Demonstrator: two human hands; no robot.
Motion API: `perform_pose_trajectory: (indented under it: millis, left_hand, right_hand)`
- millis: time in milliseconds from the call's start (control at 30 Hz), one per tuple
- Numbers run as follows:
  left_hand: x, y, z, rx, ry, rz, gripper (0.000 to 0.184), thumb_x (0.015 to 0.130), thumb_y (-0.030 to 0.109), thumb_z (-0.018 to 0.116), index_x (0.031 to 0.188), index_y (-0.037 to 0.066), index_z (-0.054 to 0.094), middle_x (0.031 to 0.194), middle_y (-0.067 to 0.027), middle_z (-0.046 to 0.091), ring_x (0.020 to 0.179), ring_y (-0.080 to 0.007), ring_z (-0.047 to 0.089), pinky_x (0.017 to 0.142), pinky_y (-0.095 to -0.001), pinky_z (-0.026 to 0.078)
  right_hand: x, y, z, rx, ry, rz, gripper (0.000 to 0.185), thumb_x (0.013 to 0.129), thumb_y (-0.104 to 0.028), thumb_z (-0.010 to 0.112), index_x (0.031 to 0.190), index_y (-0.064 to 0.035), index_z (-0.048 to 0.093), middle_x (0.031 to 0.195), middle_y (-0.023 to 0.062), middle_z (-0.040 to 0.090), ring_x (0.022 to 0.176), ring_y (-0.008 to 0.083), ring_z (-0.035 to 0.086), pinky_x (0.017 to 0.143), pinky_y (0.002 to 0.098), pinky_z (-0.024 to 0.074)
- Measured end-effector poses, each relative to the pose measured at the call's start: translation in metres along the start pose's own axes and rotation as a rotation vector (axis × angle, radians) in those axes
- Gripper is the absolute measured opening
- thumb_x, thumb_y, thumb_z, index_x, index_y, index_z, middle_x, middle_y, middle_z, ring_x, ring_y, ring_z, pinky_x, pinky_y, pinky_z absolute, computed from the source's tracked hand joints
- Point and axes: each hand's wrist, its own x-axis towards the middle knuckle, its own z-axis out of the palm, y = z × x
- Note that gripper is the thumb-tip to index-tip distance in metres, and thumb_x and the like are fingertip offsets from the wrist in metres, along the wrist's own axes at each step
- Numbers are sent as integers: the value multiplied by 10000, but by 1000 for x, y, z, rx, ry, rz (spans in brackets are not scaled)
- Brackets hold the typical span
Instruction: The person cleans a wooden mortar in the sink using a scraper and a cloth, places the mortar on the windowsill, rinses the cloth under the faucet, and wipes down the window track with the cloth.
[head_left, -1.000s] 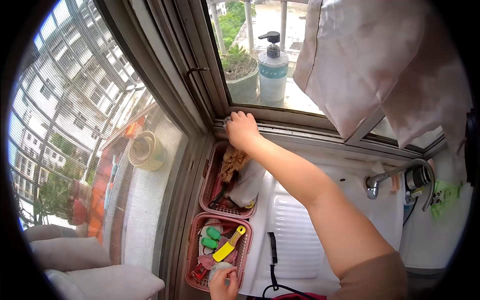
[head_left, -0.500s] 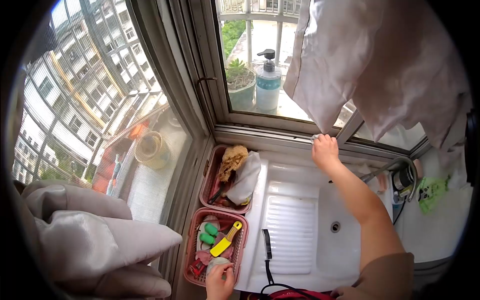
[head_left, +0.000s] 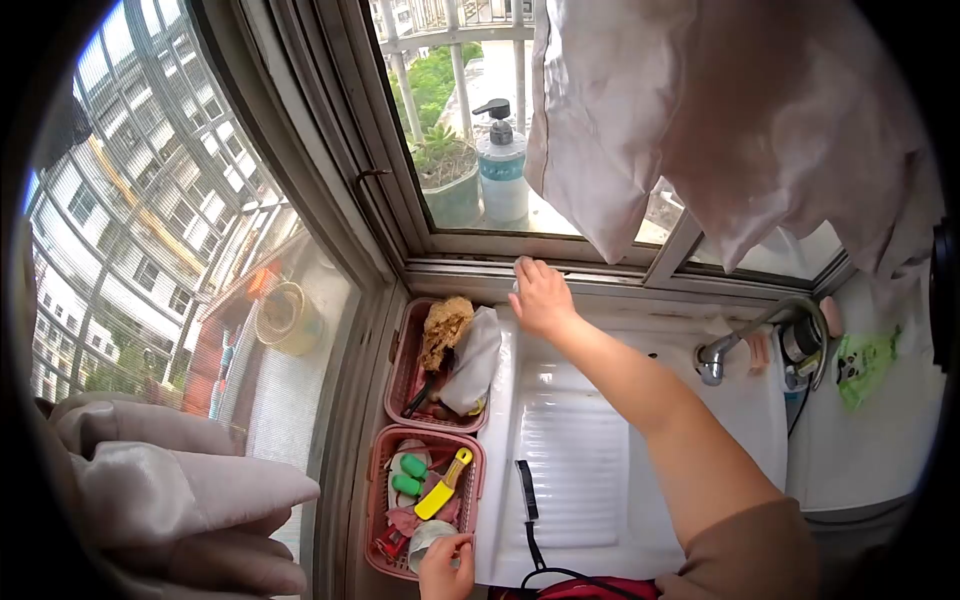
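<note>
My right hand point(head_left: 543, 299) reaches forward to the window track point(head_left: 470, 270), its fingers closed on a small pale cloth point(head_left: 521, 270). At the lower edge, my left hand point(head_left: 446, 570) is closed at the rim of the front pink basket point(head_left: 376, 480), beside a round pale item point(head_left: 430, 540); whether it grips this item or the rim is unclear. That basket also holds a yellow-handled tool point(head_left: 443, 485) and green pieces point(head_left: 408, 475). Behind it, the rear pink basket point(head_left: 398, 380) holds a brown sponge-like clump point(head_left: 444, 328) and a whitish cloth point(head_left: 473, 360).
A white sink with a ribbed drainboard point(head_left: 572, 470) lies under my right arm, with a faucet point(head_left: 712, 362) at its right. A black strap point(head_left: 527, 490) lies on the drainboard. Curtains point(head_left: 640, 110) hang at the upper right. Outside the glass stands a pump bottle point(head_left: 502, 170).
Over the last second my right hand slid right along the window track, then back left. My left hand stays by the front basket. The camera view has shifted slightly.
</note>
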Motion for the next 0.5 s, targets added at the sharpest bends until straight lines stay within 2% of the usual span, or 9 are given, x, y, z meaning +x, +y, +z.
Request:
perform_pose_trajectory:
  millis: [133,267,333,367,433,467,500]
  left_hand:
    - [0,5,3,17,-20,0,119,813,62,571,903,16,632,856,-141,629,809,-291,601,735,-356,475]
    - [0,-2,10,-5,-43,19,151,832,72,561,957,19,627,872,-148,628,790,-286,604,716,-342,480]
    - [1,-5,11,-8,-55,80,170,838,75,560,988,19,618,883,-154,626,772,-280,604,695,-335,482]
    - [2,-6,13,-8,-52,83,170,838,75,560,988,19,618,883,-154,626,772,-280,604,695,-335,482]
    - [4,-8,12,-26,-37,129,170,835,77,570,987,17,617,877,-155,623,762,-273,602,684,-334,482]
    - [5,-8,13,-23,-25,128,170,835,77,570,987,17,617,877,-155,623,762,-273,602,684,-334,482]
    - [4,-8,13,-24,-43,109,171,832,78,576,987,17,616,875,-156,623,760,-272,601,683,-333,482]
  right_hand:
    - [-22,35,-18,-163,-111,50,376,814,-249,545,1102,-8,548,1057,63,503,994,210,470,823,350,369]
    - [-55,80,-52,-263,-182,143,399,798,-254,567,1107,-3,549,1048,68,505,994,217,473,853,348,364]
    - [-63,89,-70,-302,-366,272,399,762,-223,606,1087,6,573,1049,84,512,1010,231,479,862,343,401]
    - [-63,94,-72,-302,-362,272,399,762,-223,606,1087,6,573,1049,84,512,1010,231,479,862,343,401]
    - [-50,101,-71,-351,-639,322,369,741,-186,631,1058,1,600,1070,96,514,1022,242,495,849,333,451]
    - [-31,90,-88,-309,-717,392,328,743,-153,629,1039,-11,622,1029,103,540,1026,249,515,828,333,481]
    - [-18,85,-92,-304,-716,384,328,743,-153,629,1039,-11,622,1029,103,540,1026,249,515,828,333,481]
